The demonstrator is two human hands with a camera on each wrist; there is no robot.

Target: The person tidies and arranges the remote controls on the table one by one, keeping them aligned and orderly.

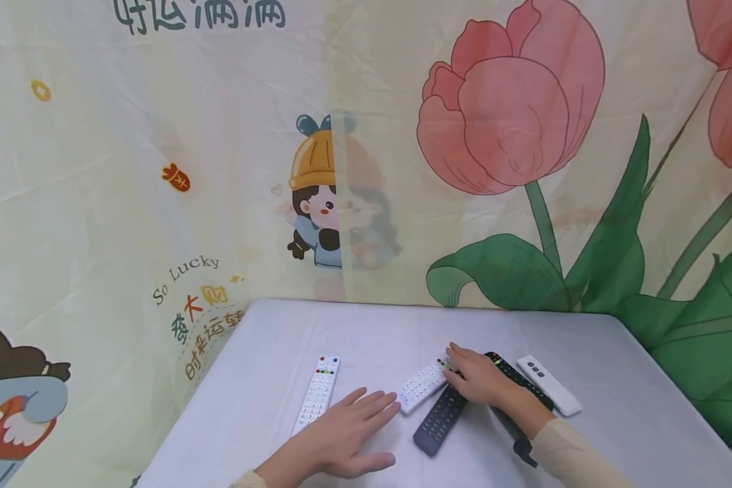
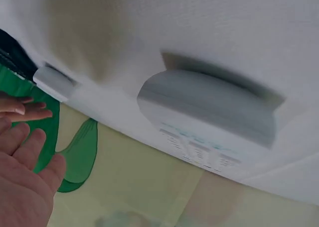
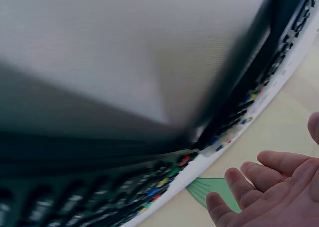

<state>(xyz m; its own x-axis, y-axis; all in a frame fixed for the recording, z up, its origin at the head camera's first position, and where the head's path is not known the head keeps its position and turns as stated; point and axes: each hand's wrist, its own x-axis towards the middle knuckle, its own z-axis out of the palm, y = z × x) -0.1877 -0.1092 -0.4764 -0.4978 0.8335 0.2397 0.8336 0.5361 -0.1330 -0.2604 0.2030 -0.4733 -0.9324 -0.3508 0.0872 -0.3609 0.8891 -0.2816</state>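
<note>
My left hand [image 1: 354,434] is held over the table with its fingers spread and straight, holding nothing. Beside it on the left lies a white remote control [image 1: 318,393], its near end hidden by the hand. My right hand [image 1: 478,378] reaches over a group of remotes, fingers extended; whether it touches any cannot be told. Around it are a second white remote [image 1: 422,388], a dark grey remote [image 1: 440,421], a black remote [image 1: 515,374] with coloured buttons and, farther right, a plain white remote [image 1: 552,388] with few buttons. Under the right wrist shows a dark, slim object [image 1: 512,428], partly covered.
A white cloth covers the table [image 1: 219,434]. Behind its far edge hangs a printed curtain [image 1: 390,271] with tulips and cartoon figures. The left wrist view shows the left white remote [image 2: 209,112] up close.
</note>
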